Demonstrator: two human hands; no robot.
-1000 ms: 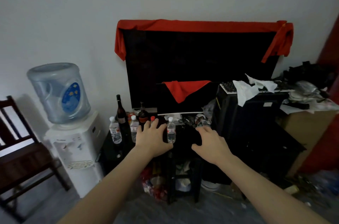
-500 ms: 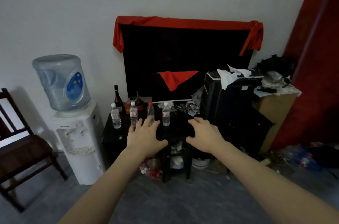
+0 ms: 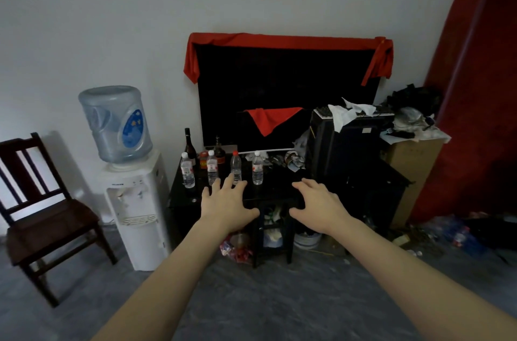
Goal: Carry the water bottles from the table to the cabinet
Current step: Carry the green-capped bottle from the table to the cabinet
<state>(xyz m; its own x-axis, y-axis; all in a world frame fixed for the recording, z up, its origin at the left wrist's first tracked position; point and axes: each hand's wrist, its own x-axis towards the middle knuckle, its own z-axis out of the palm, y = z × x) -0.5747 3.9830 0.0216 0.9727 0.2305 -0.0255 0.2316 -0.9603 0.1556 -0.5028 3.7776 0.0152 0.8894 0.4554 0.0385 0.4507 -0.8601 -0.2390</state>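
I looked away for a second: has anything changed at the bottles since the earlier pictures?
The view has pulled back from the black table. Both hands, left hand and right hand, remain open, holding nothing. The four water bottles stand where they were.

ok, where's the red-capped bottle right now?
Head view: the red-capped bottle stands on the black table, third from the left in the row of four water bottles, just beyond the left hand fingertips.
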